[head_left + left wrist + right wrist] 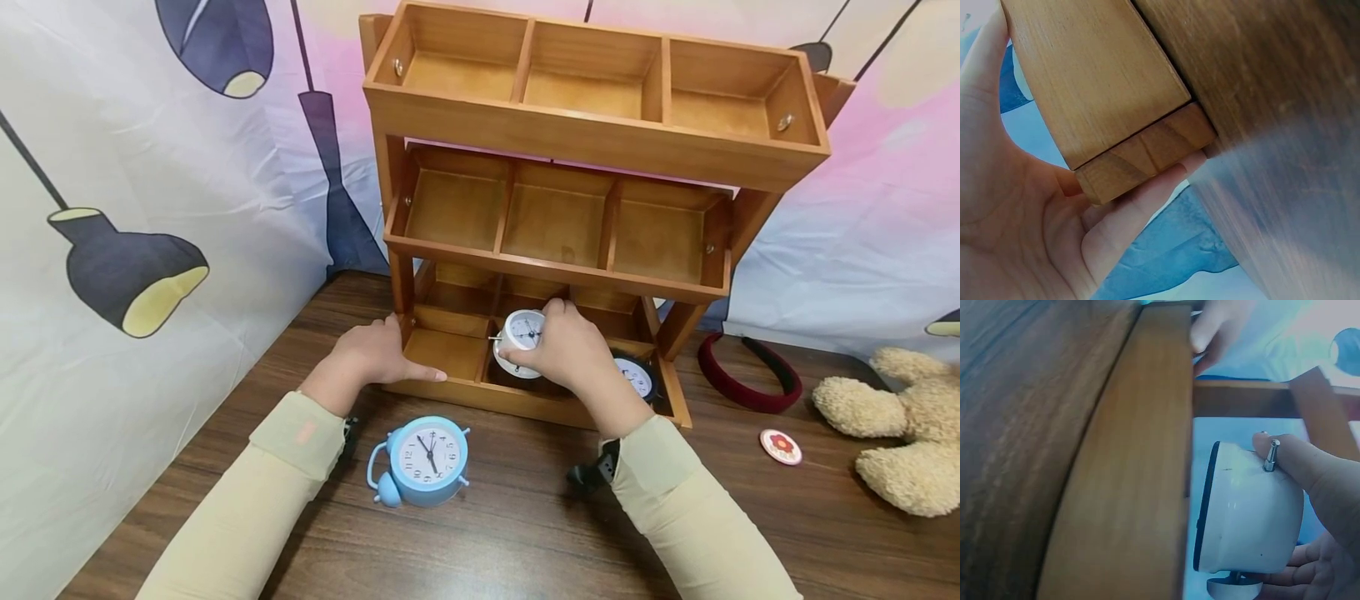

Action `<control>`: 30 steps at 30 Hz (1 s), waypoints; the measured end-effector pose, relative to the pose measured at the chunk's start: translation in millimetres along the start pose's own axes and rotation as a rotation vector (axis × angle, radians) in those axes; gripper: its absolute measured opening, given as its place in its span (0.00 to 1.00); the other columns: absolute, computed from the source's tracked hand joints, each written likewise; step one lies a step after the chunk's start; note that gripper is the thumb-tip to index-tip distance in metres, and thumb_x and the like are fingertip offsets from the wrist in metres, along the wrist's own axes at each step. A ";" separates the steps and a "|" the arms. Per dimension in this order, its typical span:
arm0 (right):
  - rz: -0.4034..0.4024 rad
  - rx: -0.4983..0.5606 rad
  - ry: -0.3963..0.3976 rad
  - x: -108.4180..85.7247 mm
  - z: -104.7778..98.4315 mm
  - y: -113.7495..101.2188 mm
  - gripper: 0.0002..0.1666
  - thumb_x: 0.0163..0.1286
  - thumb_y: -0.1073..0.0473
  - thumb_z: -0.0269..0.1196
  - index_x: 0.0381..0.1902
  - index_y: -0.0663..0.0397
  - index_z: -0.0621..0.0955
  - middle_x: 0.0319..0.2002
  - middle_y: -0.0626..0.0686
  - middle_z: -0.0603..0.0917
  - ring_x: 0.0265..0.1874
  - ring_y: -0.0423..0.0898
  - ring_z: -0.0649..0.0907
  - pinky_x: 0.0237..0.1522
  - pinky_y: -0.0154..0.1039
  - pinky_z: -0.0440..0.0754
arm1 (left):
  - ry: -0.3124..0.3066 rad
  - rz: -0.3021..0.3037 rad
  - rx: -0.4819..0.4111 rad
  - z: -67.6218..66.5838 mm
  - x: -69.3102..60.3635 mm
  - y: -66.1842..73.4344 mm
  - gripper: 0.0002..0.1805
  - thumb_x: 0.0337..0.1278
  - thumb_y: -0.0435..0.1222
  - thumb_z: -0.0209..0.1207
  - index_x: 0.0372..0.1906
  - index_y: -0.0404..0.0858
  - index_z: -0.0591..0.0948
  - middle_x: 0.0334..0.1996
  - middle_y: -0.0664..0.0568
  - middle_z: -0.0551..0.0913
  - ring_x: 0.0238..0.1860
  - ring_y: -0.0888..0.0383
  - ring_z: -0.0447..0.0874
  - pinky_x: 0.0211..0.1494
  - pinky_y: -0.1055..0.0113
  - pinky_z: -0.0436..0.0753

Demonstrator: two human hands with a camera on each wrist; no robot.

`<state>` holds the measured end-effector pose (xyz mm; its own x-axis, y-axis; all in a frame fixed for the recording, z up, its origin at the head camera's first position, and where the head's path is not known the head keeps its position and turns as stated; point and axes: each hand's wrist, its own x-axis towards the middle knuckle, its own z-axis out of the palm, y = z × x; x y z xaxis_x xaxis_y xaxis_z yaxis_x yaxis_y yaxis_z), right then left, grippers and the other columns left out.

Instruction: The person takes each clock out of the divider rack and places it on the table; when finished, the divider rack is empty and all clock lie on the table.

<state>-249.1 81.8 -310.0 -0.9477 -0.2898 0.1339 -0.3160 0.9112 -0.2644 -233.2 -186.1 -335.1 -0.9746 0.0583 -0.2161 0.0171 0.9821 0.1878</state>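
Note:
My right hand [573,346] grips a small white alarm clock [523,327] within the bottom middle compartment of a three-tier wooden shelf [585,146]. Its dial faces up. In the right wrist view, thumb and fingers hold the white clock's body, with a metal foot at the top and a bell below. At the shelf's lower left corner rests my left hand [371,350], thumb over the front board [1091,69], fingers around its end. A dark-rimmed clock [636,377] lies in the bottom right compartment, partly hidden by my right arm.
On the table before the shelf lies a light blue twin-bell alarm clock [430,454], dial upward. To the right are a dark red headband [742,392], a round flower badge [781,447] and a teddy bear [915,425]. A printed curtain [247,333] hangs behind.

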 end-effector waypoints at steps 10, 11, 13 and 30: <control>-0.005 0.042 -0.009 -25.1 -20.8 -6.9 0.53 0.48 0.27 0.71 0.54 0.65 0.72 0.45 0.57 0.77 0.35 0.51 0.80 0.37 0.46 0.81 | 0.007 0.004 -0.002 2.2 1.1 -0.6 0.77 0.35 0.79 0.58 0.72 0.18 0.52 0.69 0.23 0.60 0.66 0.30 0.66 0.63 0.41 0.72; -0.002 0.050 -0.013 -28.6 -22.4 -7.2 0.53 0.48 0.27 0.72 0.54 0.65 0.72 0.45 0.57 0.77 0.35 0.51 0.80 0.37 0.46 0.81 | 0.006 0.004 0.000 2.3 1.1 -0.5 0.77 0.36 0.79 0.58 0.73 0.18 0.52 0.69 0.23 0.60 0.66 0.30 0.67 0.63 0.41 0.72; 0.000 0.060 -0.023 -35.6 -24.5 -7.5 0.53 0.47 0.27 0.72 0.55 0.64 0.72 0.45 0.56 0.77 0.35 0.50 0.80 0.37 0.46 0.80 | 0.004 0.003 0.002 2.0 0.9 -0.2 0.77 0.36 0.79 0.58 0.73 0.18 0.52 0.69 0.23 0.60 0.66 0.30 0.67 0.63 0.41 0.72; -0.142 0.012 -0.013 -97.7 -29.6 -11.0 0.52 0.44 0.32 0.77 0.53 0.64 0.75 0.44 0.56 0.80 0.35 0.48 0.80 0.40 0.46 0.81 | -0.013 0.002 0.002 0.9 1.1 -1.3 0.76 0.38 0.78 0.57 0.73 0.18 0.50 0.71 0.22 0.57 0.67 0.28 0.63 0.64 0.40 0.70</control>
<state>-151.7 108.8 -291.8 -0.8940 -0.4191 0.1587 -0.4471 0.8574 -0.2548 -234.1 -187.2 -336.4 -0.9717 0.0621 -0.2280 0.0190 0.9822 0.1866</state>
